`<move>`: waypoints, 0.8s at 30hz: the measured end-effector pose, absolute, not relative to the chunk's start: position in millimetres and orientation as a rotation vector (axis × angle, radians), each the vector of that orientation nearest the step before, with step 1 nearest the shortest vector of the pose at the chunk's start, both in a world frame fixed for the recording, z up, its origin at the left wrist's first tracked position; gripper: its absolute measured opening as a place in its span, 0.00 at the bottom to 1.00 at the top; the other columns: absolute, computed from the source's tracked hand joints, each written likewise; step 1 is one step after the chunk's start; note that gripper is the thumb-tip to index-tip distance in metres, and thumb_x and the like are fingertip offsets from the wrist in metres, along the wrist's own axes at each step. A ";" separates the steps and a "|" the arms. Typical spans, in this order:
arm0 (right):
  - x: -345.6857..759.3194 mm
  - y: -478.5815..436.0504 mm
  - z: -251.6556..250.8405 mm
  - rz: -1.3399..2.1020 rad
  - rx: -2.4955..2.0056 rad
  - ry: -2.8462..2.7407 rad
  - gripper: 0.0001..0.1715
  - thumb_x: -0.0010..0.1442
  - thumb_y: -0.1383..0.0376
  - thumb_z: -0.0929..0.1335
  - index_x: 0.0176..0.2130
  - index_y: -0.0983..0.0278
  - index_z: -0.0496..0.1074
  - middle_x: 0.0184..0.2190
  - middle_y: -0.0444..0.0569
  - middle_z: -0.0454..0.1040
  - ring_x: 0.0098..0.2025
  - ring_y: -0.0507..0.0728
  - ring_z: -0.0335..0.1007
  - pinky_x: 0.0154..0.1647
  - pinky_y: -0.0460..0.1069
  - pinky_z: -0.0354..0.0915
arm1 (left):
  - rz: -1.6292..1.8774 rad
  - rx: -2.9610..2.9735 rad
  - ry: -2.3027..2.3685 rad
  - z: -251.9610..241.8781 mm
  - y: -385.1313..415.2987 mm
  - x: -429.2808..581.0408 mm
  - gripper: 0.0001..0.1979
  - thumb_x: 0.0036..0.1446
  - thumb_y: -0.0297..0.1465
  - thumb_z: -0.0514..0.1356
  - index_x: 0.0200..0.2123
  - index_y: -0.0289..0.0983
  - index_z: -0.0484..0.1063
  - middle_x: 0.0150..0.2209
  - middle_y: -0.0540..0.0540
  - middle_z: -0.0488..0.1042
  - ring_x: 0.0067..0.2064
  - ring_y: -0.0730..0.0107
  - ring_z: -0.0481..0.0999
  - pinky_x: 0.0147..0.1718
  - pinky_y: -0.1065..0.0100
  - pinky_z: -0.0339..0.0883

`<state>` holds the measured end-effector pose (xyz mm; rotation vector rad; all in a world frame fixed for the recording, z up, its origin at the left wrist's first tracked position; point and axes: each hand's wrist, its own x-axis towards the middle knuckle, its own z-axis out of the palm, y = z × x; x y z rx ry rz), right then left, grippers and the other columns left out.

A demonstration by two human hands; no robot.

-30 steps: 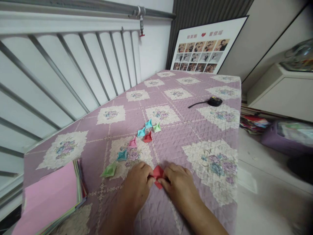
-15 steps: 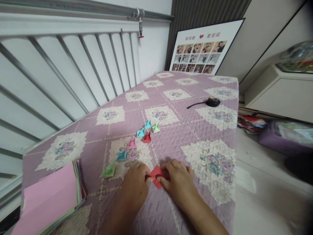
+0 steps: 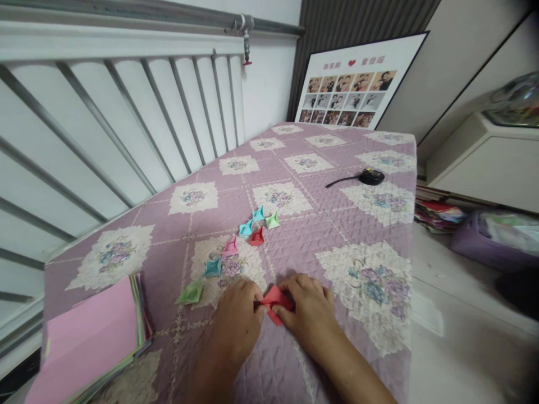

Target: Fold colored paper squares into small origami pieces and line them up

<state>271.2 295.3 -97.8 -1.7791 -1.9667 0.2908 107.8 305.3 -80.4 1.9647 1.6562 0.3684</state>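
Between my hands lies a folded piece of red paper (image 3: pixel 275 294) on the quilted cloth. My left hand (image 3: pixel 239 311) pinches its left corner, with the thumb and fingers closed. The fingers of my right hand (image 3: pixel 309 303) are curled over its right side, and the thumb presses on the near part. Beyond my hands, several small folded paper pieces form an uneven line: a green one (image 3: pixel 191 292), a teal one (image 3: pixel 213 267), a pink one (image 3: pixel 230 246) and a red one (image 3: pixel 256 237) among them.
A stack of coloured paper (image 3: pixel 90 336), pink on top, lies at the left. A black corded object (image 3: pixel 371 177) rests far right on the purple floral cloth (image 3: pixel 295 252). A white radiator (image 3: pixel 126 123) borders the left side. A photo board (image 3: pixel 357 84) leans at the back.
The whole view has shifted slightly, so everything appears a little further right. Both hands keep their hold on the red paper, which looks almost the same.
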 end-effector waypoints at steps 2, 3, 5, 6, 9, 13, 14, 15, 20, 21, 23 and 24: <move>270.6 296.0 -96.8 0.324 -1.787 -1.946 0.10 0.46 0.63 0.74 0.30 0.57 0.71 0.32 0.45 0.71 0.38 0.60 0.64 0.38 0.54 0.50 | 0.370 1.964 1.653 -79.9 305.2 107.8 0.05 0.49 0.23 0.59 0.29 0.39 0.66 0.33 0.50 0.70 0.37 0.65 0.67 0.37 0.65 0.55; 270.4 296.3 -96.4 0.339 -1.782 -1.936 0.09 0.45 0.64 0.74 0.29 0.58 0.70 0.31 0.44 0.70 0.37 0.59 0.64 0.39 0.54 0.50 | 0.376 1.961 1.656 -79.6 305.0 107.7 0.05 0.49 0.23 0.59 0.29 0.39 0.66 0.33 0.50 0.70 0.37 0.65 0.67 0.37 0.65 0.55; 270.3 297.0 -95.6 0.359 -1.763 -1.909 0.09 0.45 0.66 0.74 0.27 0.58 0.70 0.31 0.44 0.70 0.37 0.58 0.64 0.39 0.53 0.50 | 0.388 1.960 1.659 -78.9 304.6 107.5 0.06 0.49 0.24 0.59 0.30 0.39 0.67 0.34 0.50 0.71 0.38 0.65 0.67 0.39 0.64 0.56; 270.3 297.3 -95.2 0.372 -1.751 -1.900 0.09 0.44 0.67 0.74 0.26 0.59 0.69 0.30 0.43 0.70 0.37 0.58 0.64 0.39 0.53 0.50 | 0.392 1.966 1.649 -78.6 304.5 107.3 0.06 0.50 0.24 0.60 0.32 0.39 0.68 0.34 0.50 0.71 0.39 0.64 0.68 0.39 0.64 0.56; 270.5 297.5 -93.3 0.441 -1.731 -1.906 0.09 0.44 0.69 0.73 0.24 0.60 0.68 0.29 0.42 0.70 0.37 0.57 0.64 0.40 0.53 0.50 | 0.386 1.991 1.600 -77.9 304.9 106.6 0.06 0.51 0.25 0.59 0.34 0.40 0.70 0.37 0.49 0.72 0.40 0.64 0.68 0.40 0.64 0.56; 270.6 297.0 -90.5 0.540 -1.662 -1.960 0.10 0.48 0.71 0.71 0.23 0.61 0.66 0.27 0.41 0.70 0.36 0.55 0.65 0.43 0.54 0.50 | 0.373 2.004 1.588 -78.2 305.7 105.6 0.04 0.51 0.25 0.59 0.30 0.40 0.69 0.34 0.49 0.71 0.39 0.65 0.67 0.38 0.65 0.56; 270.7 297.0 -89.7 0.567 -1.639 -1.971 0.10 0.49 0.71 0.70 0.23 0.62 0.65 0.26 0.40 0.70 0.35 0.54 0.65 0.44 0.54 0.51 | 0.377 2.009 1.583 -78.6 305.8 105.2 0.04 0.51 0.25 0.59 0.29 0.39 0.69 0.34 0.49 0.70 0.39 0.65 0.67 0.38 0.65 0.55; 271.0 297.1 -88.9 0.599 -1.622 -1.983 0.10 0.50 0.71 0.70 0.23 0.62 0.65 0.25 0.40 0.70 0.34 0.54 0.65 0.44 0.54 0.51 | 0.384 2.015 1.574 -79.1 305.9 104.8 0.04 0.51 0.25 0.59 0.29 0.39 0.69 0.34 0.50 0.70 0.38 0.65 0.67 0.37 0.65 0.55; 274.2 297.7 -82.3 0.737 -1.604 -2.023 0.07 0.51 0.71 0.69 0.28 0.59 0.69 0.27 0.39 0.72 0.36 0.54 0.67 0.45 0.54 0.52 | 0.424 2.032 1.541 -82.2 306.5 102.4 0.04 0.50 0.25 0.59 0.29 0.39 0.68 0.32 0.51 0.70 0.37 0.67 0.67 0.37 0.65 0.55; 274.8 297.7 -80.8 0.747 -1.590 -2.042 0.07 0.51 0.71 0.69 0.28 0.59 0.70 0.27 0.39 0.73 0.36 0.54 0.67 0.46 0.54 0.52 | 0.433 2.031 1.538 -82.9 306.8 102.0 0.03 0.50 0.25 0.59 0.28 0.39 0.68 0.32 0.51 0.70 0.36 0.67 0.67 0.36 0.65 0.54; 275.5 297.6 -78.7 0.732 -1.561 -2.081 0.07 0.52 0.71 0.68 0.26 0.58 0.71 0.28 0.39 0.73 0.37 0.54 0.67 0.45 0.54 0.53 | 0.453 2.015 1.529 -84.1 307.7 101.1 0.03 0.50 0.25 0.59 0.27 0.39 0.68 0.30 0.52 0.70 0.34 0.68 0.66 0.36 0.66 0.54; 275.5 297.6 -78.0 0.714 -1.550 -2.095 0.08 0.53 0.71 0.68 0.25 0.59 0.70 0.27 0.39 0.73 0.37 0.54 0.67 0.45 0.53 0.53 | 0.464 1.998 1.518 -84.6 308.2 100.8 0.03 0.50 0.25 0.59 0.27 0.39 0.68 0.28 0.53 0.70 0.33 0.69 0.66 0.35 0.66 0.54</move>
